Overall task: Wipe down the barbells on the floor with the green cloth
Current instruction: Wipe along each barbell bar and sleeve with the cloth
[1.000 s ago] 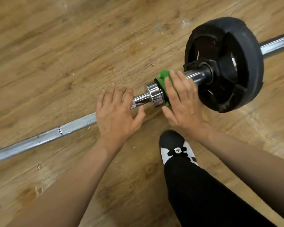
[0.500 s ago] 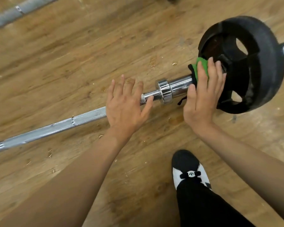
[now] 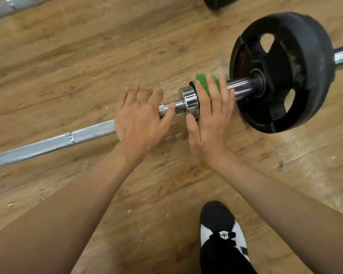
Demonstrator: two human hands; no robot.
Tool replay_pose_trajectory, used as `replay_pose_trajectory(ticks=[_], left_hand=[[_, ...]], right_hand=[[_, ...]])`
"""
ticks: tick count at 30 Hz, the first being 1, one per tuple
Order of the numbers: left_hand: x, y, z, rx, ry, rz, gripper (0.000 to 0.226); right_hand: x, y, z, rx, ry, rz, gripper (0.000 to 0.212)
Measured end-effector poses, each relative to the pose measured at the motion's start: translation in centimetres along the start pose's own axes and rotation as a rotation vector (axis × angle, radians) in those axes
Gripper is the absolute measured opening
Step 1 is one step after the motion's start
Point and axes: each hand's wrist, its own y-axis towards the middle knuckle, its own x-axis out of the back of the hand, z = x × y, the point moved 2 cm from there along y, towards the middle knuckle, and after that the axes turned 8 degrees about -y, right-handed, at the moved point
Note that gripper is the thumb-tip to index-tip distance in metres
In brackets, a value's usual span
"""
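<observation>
Left hand (image 3: 139, 119) open, flat on the barbell (image 3: 87, 134); right hand (image 3: 210, 123) open, fingers (image 3: 214, 95) pressing the green cloth (image 3: 203, 81). Rub firmly toward the plate (image 3: 313, 76).

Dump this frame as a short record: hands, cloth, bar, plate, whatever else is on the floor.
left hand: flat on the barbell shaft, fingers straight, just left of the collar
right hand: presses the green cloth onto the sleeve, fingers straight
green cloth: on the sleeve, against the collar, apart from the weight plate
weight plate: black, loaded on the sleeve, upright on the wooden floor
other: second bar at top left; black-and-white shoe at bottom
</observation>
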Motion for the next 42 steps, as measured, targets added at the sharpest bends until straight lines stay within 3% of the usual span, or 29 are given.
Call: replay_pose_trajectory(ticks=[2, 3, 5, 8, 9, 11, 13, 14, 18, 24, 28, 30, 34, 39, 42], left_hand=[[0.0, 0.7, 0.2, -0.002, -0.003, 0.002, 0.067], [0.0, 0.9, 0.3, -0.004, -0.002, 0.002, 0.067], [-0.1, 1.4, 0.4, -0.010, 0.005, -0.001, 0.067], [-0.2, 1.7, 0.5, -0.007, -0.004, 0.007, 0.067], [-0.1, 1.8, 0.6, -0.008, -0.003, 0.004, 0.068], [0.0, 1.5, 0.6, -0.011, -0.001, 0.007, 0.068], [0.0, 1.2, 0.5, -0.009, -0.001, 0.015, 0.069], [0.0, 1.0, 0.4, -0.006, -0.008, 0.024, 0.069], [0.1, 0.2, 0.1, -0.004, -0.006, 0.018, 0.066], [0.6, -1.2, -0.5, -0.031, -0.012, 0.041, 0.072], [1.5, -2.2, -0.2, -0.103, -0.061, 0.143, 0.079], [2.4, -3.1, 0.4, -0.149, -0.132, 0.141, 0.078], [4.3, -4.6, 4.1, -0.126, -0.162, 0.079, 0.075], [4.9, -5.3, 8.2, 0.149, -0.006, 0.216, 0.094], [4.4, -5.3, 7.5, 0.141, 0.054, 0.260, 0.103]], right_hand=[[0.0, 0.5, -2.7, 0.256, -0.114, 0.060, 0.059], [0.2, 1.1, -4.5, 0.294, -0.169, 0.061, 0.059], [0.6, 2.3, -6.8, 0.134, -0.175, -0.003, 0.061], [-0.1, 3.1, -3.7, -0.143, -0.063, -0.082, 0.064], [-0.5, 2.8, -2.1, -0.117, -0.043, -0.065, 0.066], [-0.7, 1.8, -0.7, 0.105, -0.044, 0.032, 0.071], [-0.3, 1.6, -2.6, 0.274, -0.098, 0.058, 0.068], [0.1, 1.8, -4.0, 0.261, -0.125, 0.038, 0.067], [1.0, 2.1, -4.1, -0.123, -0.110, -0.108, 0.071], [2.0, 1.4, -1.5, 0.198, -0.025, 0.036, 0.064], [3.7, 3.2, -2.4, -0.141, 0.018, -0.088, 0.054], [4.3, 2.8, -0.5, -0.165, 0.107, -0.117, 0.046], [3.5, -2.1, 2.7, 0.127, 0.101, 0.110, 0.059], [3.5, -1.7, 2.9, 0.188, 0.026, 0.165, 0.053], [4.8, 1.5, 3.4, 0.161, -0.087, 0.221, 0.047]])
